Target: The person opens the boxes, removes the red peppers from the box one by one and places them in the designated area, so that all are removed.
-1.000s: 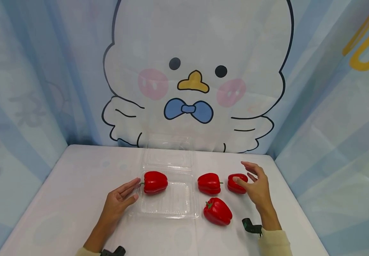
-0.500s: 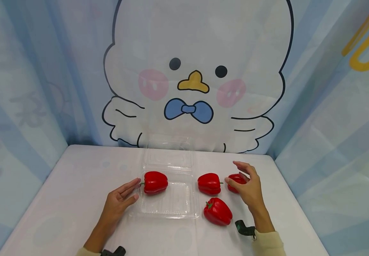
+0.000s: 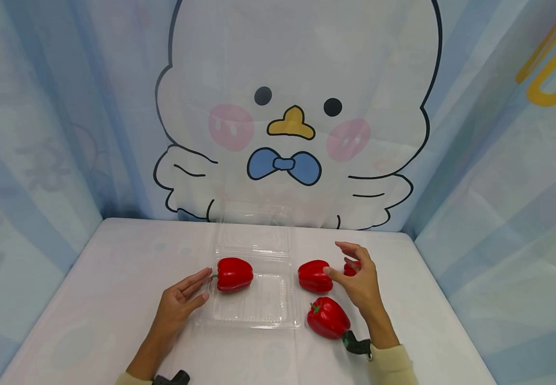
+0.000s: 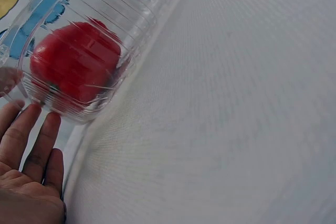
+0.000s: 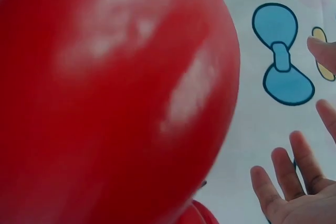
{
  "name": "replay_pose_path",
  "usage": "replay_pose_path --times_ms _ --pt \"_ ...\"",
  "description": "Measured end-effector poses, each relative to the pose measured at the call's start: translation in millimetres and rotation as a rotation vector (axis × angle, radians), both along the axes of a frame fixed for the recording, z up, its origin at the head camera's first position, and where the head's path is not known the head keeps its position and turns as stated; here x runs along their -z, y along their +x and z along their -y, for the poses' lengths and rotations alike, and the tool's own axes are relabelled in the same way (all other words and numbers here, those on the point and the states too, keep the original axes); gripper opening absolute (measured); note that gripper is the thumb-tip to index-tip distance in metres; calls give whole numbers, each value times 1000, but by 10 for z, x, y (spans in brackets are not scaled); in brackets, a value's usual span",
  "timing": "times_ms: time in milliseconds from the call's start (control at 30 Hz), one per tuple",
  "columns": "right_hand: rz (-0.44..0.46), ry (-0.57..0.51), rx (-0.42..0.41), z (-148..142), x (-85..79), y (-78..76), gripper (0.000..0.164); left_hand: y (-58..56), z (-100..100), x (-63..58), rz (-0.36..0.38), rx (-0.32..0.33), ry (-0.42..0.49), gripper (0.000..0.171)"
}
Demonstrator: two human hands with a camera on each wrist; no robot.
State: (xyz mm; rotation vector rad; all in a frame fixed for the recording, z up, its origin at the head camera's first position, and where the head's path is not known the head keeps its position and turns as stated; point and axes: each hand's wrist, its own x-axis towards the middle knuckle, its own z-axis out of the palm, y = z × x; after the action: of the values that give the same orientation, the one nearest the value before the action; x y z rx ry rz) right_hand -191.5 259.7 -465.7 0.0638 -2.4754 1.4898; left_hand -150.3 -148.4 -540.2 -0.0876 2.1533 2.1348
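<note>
A clear plastic clamshell box (image 3: 278,315) lies with its lid raised at the back of the table. Inside its left part sits a red bell pepper (image 3: 234,275), stem to the left. My left hand (image 3: 176,302) has its fingers straight against the box's left end. To the right of the box, my right hand (image 3: 359,283) hovers with fingers spread, its thumb overlapping a second red bell pepper (image 3: 312,276) in the head view. Another pepper (image 3: 350,268) is mostly hidden behind that hand. A pepper (image 5: 115,87) fills much of the right wrist view.
Nearer me, one more red bell pepper (image 3: 328,318) lies beside the box. A black wrist camera (image 3: 356,343) on my right arm overlaps its edge. Printed curtains (image 3: 297,69) stand behind and beside the white table (image 3: 104,289).
My right hand has moved left, from the far-right pepper toward the pepper beside the box, with nothing in its fingers. The left hand and the peppers have stayed in place.
</note>
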Motion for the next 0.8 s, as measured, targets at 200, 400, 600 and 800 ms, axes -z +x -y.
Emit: replay_pose_path --times_ms 200,400,600,800 --pt "-6 -34 -27 115 12 2 67 -1 2 11 -1 3 2 58" --pt "10 -40 -33 245 41 -5 68 -6 3 25 7 5 -1 59" --pt "15 -65 -53 344 40 -11 68 -7 3 27 3 8 3 59" --pt "32 -78 -89 422 50 -3 69 -1 1 27 -6 10 9 59"
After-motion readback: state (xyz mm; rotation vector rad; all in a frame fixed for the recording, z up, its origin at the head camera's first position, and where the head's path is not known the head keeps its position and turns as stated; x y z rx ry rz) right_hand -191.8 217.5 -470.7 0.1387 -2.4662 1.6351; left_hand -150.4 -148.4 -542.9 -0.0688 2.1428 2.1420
